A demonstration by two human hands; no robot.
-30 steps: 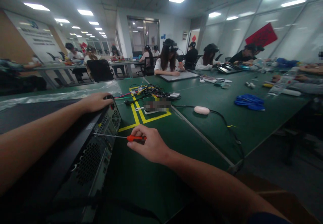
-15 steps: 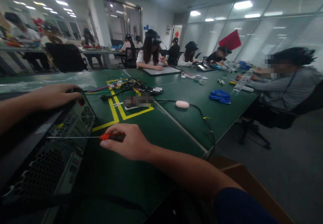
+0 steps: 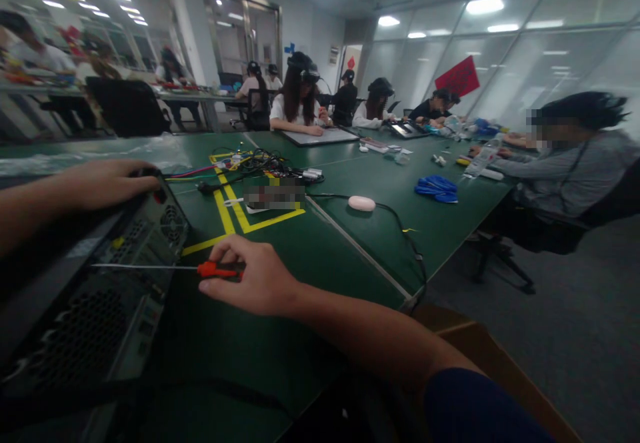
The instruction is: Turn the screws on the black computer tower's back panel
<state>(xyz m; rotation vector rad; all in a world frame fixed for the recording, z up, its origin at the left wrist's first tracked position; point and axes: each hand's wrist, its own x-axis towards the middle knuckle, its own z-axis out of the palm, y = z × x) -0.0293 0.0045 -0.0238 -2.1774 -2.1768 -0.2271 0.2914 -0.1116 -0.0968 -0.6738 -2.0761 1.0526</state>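
Note:
A black computer case (image 3: pixel 100 323) lies on the green table at the left, its vented metal back panel facing right. My left hand (image 3: pixel 113 180) rests over the top far corner of the case, fingers curled on its edge. In my right hand (image 3: pixel 255 276) is a screwdriver (image 3: pixel 213 270) with a red and dark handle, gripped between thumb and fingers. Its long thin shaft points left, and the tip reaches the back panel near the case's edge. Whether the tip sits in a screw is too small to tell.
Tangled cables (image 3: pixel 270 163) lie past the case by yellow tape (image 3: pixel 270 222). A pink oval object (image 3: pixel 361 203), a blue bundle (image 3: pixel 436 188) and a bottle (image 3: pixel 483 156) are further right. A person (image 3: pixel 575 150) sits at the right edge; others sit beyond.
The fingers of my right hand have shifted around the screwdriver handle, which shows more red now. The shaft is slightly higher in view. My left hand stays on the case.

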